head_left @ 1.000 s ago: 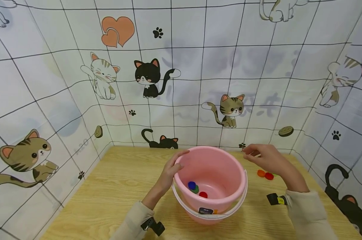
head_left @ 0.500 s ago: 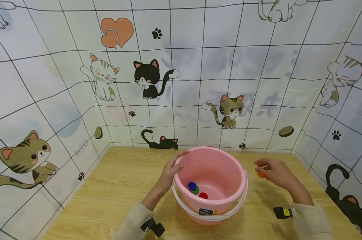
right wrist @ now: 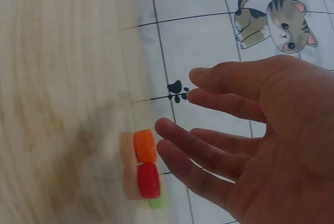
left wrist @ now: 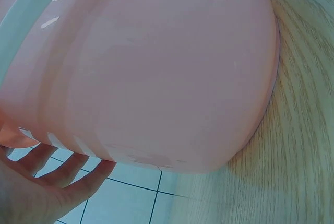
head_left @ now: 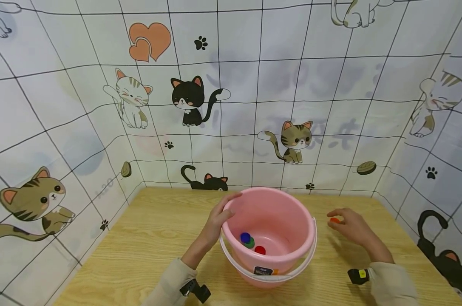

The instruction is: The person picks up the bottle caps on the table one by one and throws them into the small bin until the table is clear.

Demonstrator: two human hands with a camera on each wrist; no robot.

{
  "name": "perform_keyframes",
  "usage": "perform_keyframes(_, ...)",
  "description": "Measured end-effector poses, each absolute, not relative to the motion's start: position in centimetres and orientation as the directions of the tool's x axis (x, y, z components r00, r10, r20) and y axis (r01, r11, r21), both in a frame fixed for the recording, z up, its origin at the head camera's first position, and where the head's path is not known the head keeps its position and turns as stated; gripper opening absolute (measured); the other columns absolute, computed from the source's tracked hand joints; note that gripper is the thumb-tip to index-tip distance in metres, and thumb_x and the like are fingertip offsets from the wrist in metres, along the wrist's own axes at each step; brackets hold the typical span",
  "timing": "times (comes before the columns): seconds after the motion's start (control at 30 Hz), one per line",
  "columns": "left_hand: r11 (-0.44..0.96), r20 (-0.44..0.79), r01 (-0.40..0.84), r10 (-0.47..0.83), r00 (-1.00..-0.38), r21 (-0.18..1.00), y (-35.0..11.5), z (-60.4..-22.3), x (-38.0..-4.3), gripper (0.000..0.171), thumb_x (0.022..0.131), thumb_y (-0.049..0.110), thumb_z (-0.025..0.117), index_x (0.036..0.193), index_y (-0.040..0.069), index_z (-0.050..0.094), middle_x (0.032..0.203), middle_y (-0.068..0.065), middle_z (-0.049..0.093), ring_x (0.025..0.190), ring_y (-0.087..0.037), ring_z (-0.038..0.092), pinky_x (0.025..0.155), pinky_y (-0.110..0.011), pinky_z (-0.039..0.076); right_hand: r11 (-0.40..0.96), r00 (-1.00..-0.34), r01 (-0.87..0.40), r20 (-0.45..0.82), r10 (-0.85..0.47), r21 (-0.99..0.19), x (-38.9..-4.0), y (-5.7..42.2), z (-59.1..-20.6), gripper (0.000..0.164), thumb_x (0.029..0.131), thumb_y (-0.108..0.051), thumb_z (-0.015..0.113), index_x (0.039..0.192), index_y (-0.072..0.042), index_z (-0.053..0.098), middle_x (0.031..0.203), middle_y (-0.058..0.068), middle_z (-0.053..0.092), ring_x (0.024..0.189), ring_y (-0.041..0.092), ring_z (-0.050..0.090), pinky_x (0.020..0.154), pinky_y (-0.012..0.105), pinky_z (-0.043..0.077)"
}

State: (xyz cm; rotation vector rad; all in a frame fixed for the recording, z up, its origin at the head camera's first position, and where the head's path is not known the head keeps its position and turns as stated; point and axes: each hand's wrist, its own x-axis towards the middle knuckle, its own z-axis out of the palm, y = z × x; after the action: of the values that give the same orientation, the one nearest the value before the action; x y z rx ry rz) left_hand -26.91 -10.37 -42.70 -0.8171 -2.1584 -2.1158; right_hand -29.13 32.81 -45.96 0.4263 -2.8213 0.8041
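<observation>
My left hand (head_left: 216, 216) grips the rim of a pink bucket (head_left: 270, 216), thumb inside it. The left wrist view shows that hand's fingers (left wrist: 65, 174) against the bucket's outer wall (left wrist: 156, 72). Inside the bucket lie small round pieces: a blue one (head_left: 245, 237), a green one (head_left: 250, 243) and a red one (head_left: 259, 250). My right hand (head_left: 351, 227) hovers to the bucket's right, fingers apart and holding nothing. Near its fingertips, in the right wrist view, an orange piece (right wrist: 145, 146), a red piece (right wrist: 149, 180) and a light green piece (right wrist: 157, 202) lie on the table.
A wooden table (head_left: 150, 250) bears the bucket. Its white handle (head_left: 265, 278) hangs down at the front. Cloth walls with cat prints (head_left: 238, 85) enclose the table at the back and both sides. A black device (head_left: 358, 276) is at my right wrist.
My right hand has moved down and right, away from the bucket's rim, to above the orange and red pieces. The left hand and bucket have stayed in place.
</observation>
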Motion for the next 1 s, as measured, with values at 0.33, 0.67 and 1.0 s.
perform_keyframes(0.33,-0.043,0.354,0.363,0.354,-0.866,0.931,-10.3,-42.8,-26.9,0.056,0.097,0.022,0.046,0.152,0.018,0.049,0.155,-0.015,0.048,0.129,-0.043,0.057,0.1,-0.064,0.052,0.828,-0.952,-0.288,0.241,-0.191,-0.481,-30.0,33.4,-48.2,0.041,0.092,-0.016,0.072,0.124,0.009,0.067,0.127,0.039,0.059,0.095,0.037,0.067,0.076,0.044,0.057)
perform_keyframes(0.67,-0.034,0.354,0.366,0.352,-0.866,0.93,-10.3,-42.9,-26.8,0.056,0.097,0.024,0.047,0.152,0.019,0.049,0.155,-0.013,0.048,0.128,-0.042,0.058,0.1,-0.062,0.053,0.838,-0.95,-0.3,0.222,-0.219,-0.457,-30.3,33.6,-49.2,0.045,0.092,-0.019,0.073,0.126,0.01,0.066,0.122,0.035,0.064,0.104,0.044,0.066,0.087,0.057,0.055)
perform_keyframes(1.0,-0.047,0.354,0.361,0.352,-0.867,0.931,-10.4,-42.8,-26.9,0.056,0.096,0.024,0.047,0.152,0.019,0.05,0.156,-0.012,0.048,0.129,-0.044,0.057,0.101,-0.068,0.049,0.845,-0.954,-0.289,0.207,-0.216,-0.449,-30.5,33.5,-49.0,0.043,0.093,-0.019,0.072,0.123,0.011,0.067,0.124,0.038,0.062,0.108,0.05,0.064,0.091,0.062,0.054)
